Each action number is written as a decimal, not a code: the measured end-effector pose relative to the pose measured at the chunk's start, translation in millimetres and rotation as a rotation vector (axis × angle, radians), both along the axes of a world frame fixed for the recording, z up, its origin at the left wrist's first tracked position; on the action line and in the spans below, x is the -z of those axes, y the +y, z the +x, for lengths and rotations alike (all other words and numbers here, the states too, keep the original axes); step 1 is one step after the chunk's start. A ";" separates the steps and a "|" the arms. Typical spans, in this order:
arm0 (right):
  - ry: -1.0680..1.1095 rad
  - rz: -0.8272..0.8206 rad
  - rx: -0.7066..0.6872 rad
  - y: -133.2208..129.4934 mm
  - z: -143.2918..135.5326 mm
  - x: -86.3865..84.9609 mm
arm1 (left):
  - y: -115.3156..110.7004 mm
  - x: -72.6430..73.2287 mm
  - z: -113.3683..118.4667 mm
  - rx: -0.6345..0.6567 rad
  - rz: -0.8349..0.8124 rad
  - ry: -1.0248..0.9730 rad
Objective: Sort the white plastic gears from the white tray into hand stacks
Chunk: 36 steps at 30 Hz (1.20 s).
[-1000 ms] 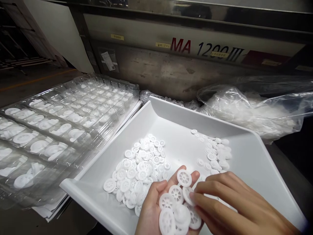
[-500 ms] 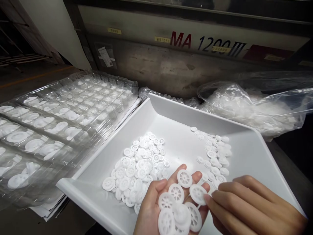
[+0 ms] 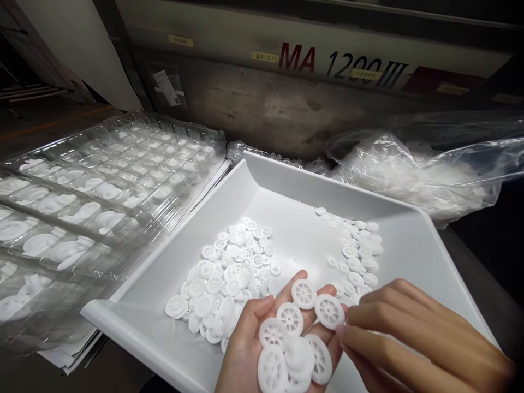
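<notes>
Head view: my left hand (image 3: 262, 349) lies open, palm up, cradling white spoked wheels (image 3: 292, 338) above the white tray (image 3: 286, 180). My right hand (image 3: 409, 338) pinches one wheel (image 3: 328, 311) at its fingertips; I judge sorting is underway, needing a gentle lift

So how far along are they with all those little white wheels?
Partway, it seems. Done: many pockets of the clear blister trays already hold white parts. In hand: the left hand cups a handful of spoked wheels while the right hand touches one at its fingertips. Left: two loose piles remain in the white bin, and a plastic bag behind holds more white material.
</notes>
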State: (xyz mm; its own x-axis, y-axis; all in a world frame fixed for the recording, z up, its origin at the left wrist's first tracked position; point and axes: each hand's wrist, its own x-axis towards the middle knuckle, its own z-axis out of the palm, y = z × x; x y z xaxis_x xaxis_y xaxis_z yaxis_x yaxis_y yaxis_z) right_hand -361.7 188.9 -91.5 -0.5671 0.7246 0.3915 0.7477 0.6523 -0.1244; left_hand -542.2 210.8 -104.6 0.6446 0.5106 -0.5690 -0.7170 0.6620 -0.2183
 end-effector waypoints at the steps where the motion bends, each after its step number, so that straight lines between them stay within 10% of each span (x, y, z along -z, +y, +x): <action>1: 0.049 -0.048 0.021 1.4 0.2 2.3 | -0.4 0.8 -0.1 0.006 -0.006 -0.004; 6: 0.329 -0.347 0.137 11.7 -2.2 12.1 | -3.1 8.7 -3.2 0.025 -0.006 0.021; 12: 0.912 -1.092 0.287 21.5 -2.1 19.6 | -2.7 25.6 -8.3 0.066 0.080 -0.205; 17: 0.996 -1.284 0.350 17.2 -0.8 22.7 | -4.4 16.2 -7.1 0.075 0.066 -0.131; 28: 0.996 -1.216 0.350 27.7 1.6 12.5 | -5.0 5.2 -7.0 0.163 0.184 -0.064; 36: 0.694 -1.022 0.447 43.0 19.4 43.2 | -5.9 2.8 -10.3 0.077 0.074 -0.047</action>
